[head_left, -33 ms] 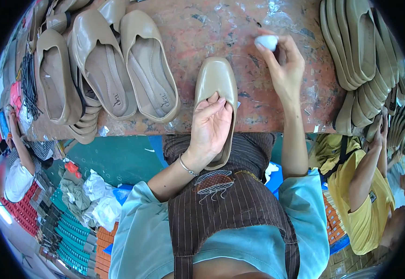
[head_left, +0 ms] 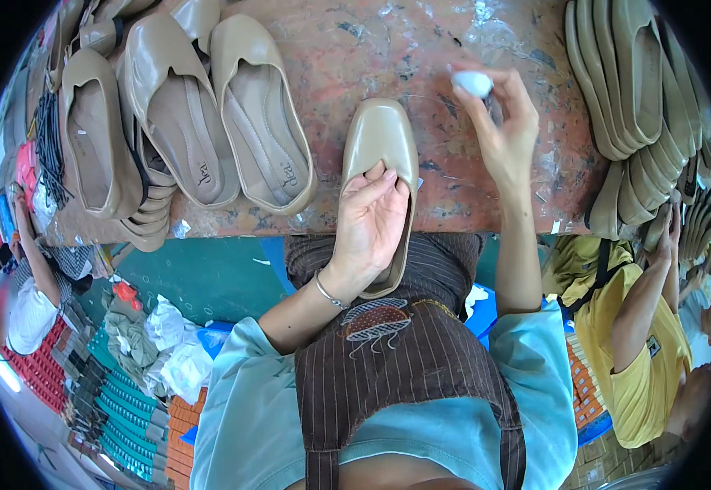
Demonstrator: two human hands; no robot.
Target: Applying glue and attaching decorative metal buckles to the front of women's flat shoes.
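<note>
At the table's front edge, a glossy beige slip-on shoe (head_left: 378, 135) points its square toe away from me. My left hand (head_left: 369, 216), palm up, holds it, with fingertips at the front of the opening; the rest of its inside is mostly hidden by the hand. To the right, above the tabletop, my right hand (head_left: 509, 126) pinches a small white rounded lump (head_left: 473, 83) between thumb and fingers. I cannot tell what the lump is made of. It is apart from the shoe.
More beige shoes (head_left: 267, 135) stand at the left of the worn, stained table (head_left: 445, 204), some stacked. Stacked shoes (head_left: 608, 98) fill the right side. A person in a yellow shirt (head_left: 641, 351) works at the right; another in white (head_left: 33, 314) at the left. White bags (head_left: 185, 363) lie below.
My right hand has shifted slightly to the right and a little nearer to me with the white lump. The left hand and its shoe have hardly moved.
</note>
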